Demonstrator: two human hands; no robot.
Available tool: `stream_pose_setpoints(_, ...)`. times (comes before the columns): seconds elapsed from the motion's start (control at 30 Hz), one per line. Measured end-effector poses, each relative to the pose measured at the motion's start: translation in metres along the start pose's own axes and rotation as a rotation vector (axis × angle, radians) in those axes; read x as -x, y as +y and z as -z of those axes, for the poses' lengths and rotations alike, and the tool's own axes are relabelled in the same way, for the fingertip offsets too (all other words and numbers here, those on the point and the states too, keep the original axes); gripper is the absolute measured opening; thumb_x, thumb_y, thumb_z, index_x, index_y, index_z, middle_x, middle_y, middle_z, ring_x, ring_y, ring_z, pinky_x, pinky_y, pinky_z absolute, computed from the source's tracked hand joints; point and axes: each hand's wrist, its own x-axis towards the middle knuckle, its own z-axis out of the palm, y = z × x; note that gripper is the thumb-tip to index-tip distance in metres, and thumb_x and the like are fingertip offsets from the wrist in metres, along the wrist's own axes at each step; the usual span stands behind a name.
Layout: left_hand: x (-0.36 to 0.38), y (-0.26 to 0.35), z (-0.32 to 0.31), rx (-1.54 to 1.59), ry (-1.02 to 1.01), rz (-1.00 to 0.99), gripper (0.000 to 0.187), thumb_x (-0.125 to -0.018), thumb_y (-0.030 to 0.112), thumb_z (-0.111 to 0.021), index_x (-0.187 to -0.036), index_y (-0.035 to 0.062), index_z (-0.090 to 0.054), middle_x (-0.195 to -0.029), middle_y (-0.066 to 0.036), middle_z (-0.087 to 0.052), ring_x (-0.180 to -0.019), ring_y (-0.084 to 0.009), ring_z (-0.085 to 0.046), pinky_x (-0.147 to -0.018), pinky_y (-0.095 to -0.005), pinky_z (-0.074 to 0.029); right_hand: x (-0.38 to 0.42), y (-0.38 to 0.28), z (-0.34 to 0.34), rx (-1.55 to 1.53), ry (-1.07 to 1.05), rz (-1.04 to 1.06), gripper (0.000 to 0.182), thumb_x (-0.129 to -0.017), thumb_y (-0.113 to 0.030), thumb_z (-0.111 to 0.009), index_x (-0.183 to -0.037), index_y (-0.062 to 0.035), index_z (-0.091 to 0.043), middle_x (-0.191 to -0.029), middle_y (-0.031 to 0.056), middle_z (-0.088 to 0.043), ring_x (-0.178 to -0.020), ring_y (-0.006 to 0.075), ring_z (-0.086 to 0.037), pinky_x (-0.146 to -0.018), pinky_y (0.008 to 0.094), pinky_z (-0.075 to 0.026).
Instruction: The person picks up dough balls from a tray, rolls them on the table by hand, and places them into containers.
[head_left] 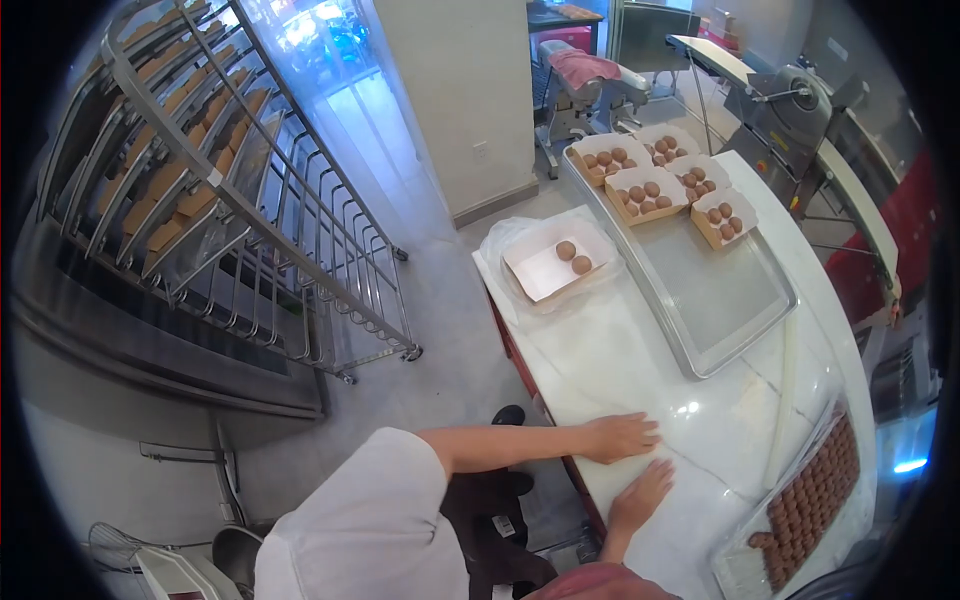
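Note:
My left hand [620, 438] lies palm down on the white marble table [580, 370], its fingers stretched out and nothing visible in it. Just below it, my right hand [643, 495] also rests on the marble with its fingers extended, apart from the left. Farther up the table, a paper tray [535, 272] sits on clear plastic and carries two brown balls [573, 257]. A metal tray [715, 300] bears several paper boxes [645, 215] of brown balls at its far end. At the lower right, rows of brown pieces [815, 500] lie on a lined tray.
A wheeled metal rack [330, 245] with loaded trays stands at the upper left. Behind the table is a machine with long belts [795, 105]. A pink cloth [583, 68] hangs over equipment at the top. A wire whisk [115, 545] shows at the lower left.

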Motion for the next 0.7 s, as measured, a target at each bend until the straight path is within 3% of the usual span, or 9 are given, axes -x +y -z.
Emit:
stream_pose_setpoints(0.1,0.026,-0.017,0.014,0.075,0.065,-0.017,0.042,-0.091,0.021,-0.055,-0.129,0.0029,-0.057,-0.147,-0.01,-0.048,-0.143,-0.0295,-0.036,-0.117,-0.0495,-0.029,0.028,0.022,0.012,-0.059,-0.167,-0.047,0.053,-0.099,-0.016,-0.039,-0.149,0.0012,-0.037,-0.157,0.0252,-0.029,-0.148,0.0407,-0.025,-0.121,0.052,-0.016)
stream_pose_setpoints(0.17,0.011,-0.028,0.029,0.078,0.017,0.042,0.043,-0.092,0.022,-0.057,-0.13,0.0036,-0.056,-0.147,-0.009,-0.048,-0.144,-0.0295,-0.034,-0.119,-0.0491,-0.025,0.015,0.047,0.014,0.246,-0.099,-0.121,0.054,-0.099,-0.017,-0.04,-0.149,0.0008,-0.037,-0.157,0.0248,-0.03,-0.148,0.041,-0.023,-0.121,0.0529,-0.014)
stream_pose_setpoints(0.27,-0.03,-0.023,0.023,-0.031,0.043,0.127,0.043,-0.093,0.023,-0.059,-0.131,0.005,-0.056,-0.148,-0.009,-0.047,-0.146,-0.0298,-0.031,-0.121,-0.0493,-0.023,-0.04,0.047,0.018,0.242,0.016,-0.267,0.056,-0.098,-0.019,-0.041,-0.149,0.0024,-0.036,-0.157,0.0246,-0.03,-0.149,0.0412,-0.022,-0.121,0.0543,-0.014)
stream_pose_setpoints(0.33,-0.035,-0.009,0.014,-0.144,0.089,0.163,0.042,-0.093,0.023,-0.059,-0.131,0.0057,-0.056,-0.148,-0.008,-0.047,-0.146,-0.0302,-0.031,-0.121,-0.0499,-0.023,-0.055,0.038,0.008,0.188,-0.007,-0.245,0.056,-0.098,-0.018,-0.041,-0.15,0.0024,-0.035,-0.158,0.0251,-0.029,-0.149,0.0408,-0.021,-0.121,0.0544,-0.014)
stream_pose_setpoints(0.5,0.006,0.004,0.007,0.084,0.007,0.01,0.042,-0.092,0.022,-0.058,-0.132,0.0062,-0.054,-0.149,-0.009,-0.045,-0.145,-0.0295,-0.031,-0.12,-0.0522,-0.025,0.007,0.02,-0.003,-0.014,-0.002,-0.039,0.057,-0.097,-0.018,-0.043,-0.15,0.0036,-0.035,-0.158,0.0261,-0.027,-0.149,0.0408,-0.019,-0.12,0.0554,-0.014)
stream_pose_setpoints(0.57,0.031,-0.011,0.025,0.119,0.021,0.013,0.043,-0.092,0.021,-0.058,-0.132,0.0063,-0.054,-0.149,-0.01,-0.045,-0.145,-0.0291,-0.032,-0.119,-0.0515,-0.025,0.032,0.025,0.016,-0.049,-0.16,-0.084,0.056,-0.096,-0.016,-0.041,-0.148,0.0058,-0.036,-0.157,0.0261,-0.029,-0.149,0.0423,-0.021,-0.121,0.0553,-0.013)
stream_pose_setpoints(0.63,0.016,-0.032,0.043,0.143,0.052,0.007,0.044,-0.091,0.021,-0.059,-0.132,0.0064,-0.054,-0.149,-0.01,-0.045,-0.145,-0.0288,-0.034,-0.119,-0.0507,-0.026,0.009,0.037,0.032,0.098,-0.15,-0.128,0.056,-0.096,-0.016,-0.04,-0.148,0.0057,-0.036,-0.157,0.0264,-0.029,-0.149,0.0422,-0.021,-0.121,0.055,-0.013)
stream_pose_setpoints(0.7,-0.006,-0.036,0.051,0.073,-0.064,0.054,0.047,-0.09,0.02,-0.058,-0.133,0.0031,-0.054,-0.148,-0.013,-0.047,-0.143,-0.0294,-0.036,-0.119,-0.0499,-0.027,-0.015,0.044,0.039,0.233,-0.16,-0.184,0.056,-0.096,-0.016,-0.04,-0.148,0.0055,-0.036,-0.157,0.0267,-0.029,-0.149,0.0421,-0.021,-0.121,0.0548,-0.013)
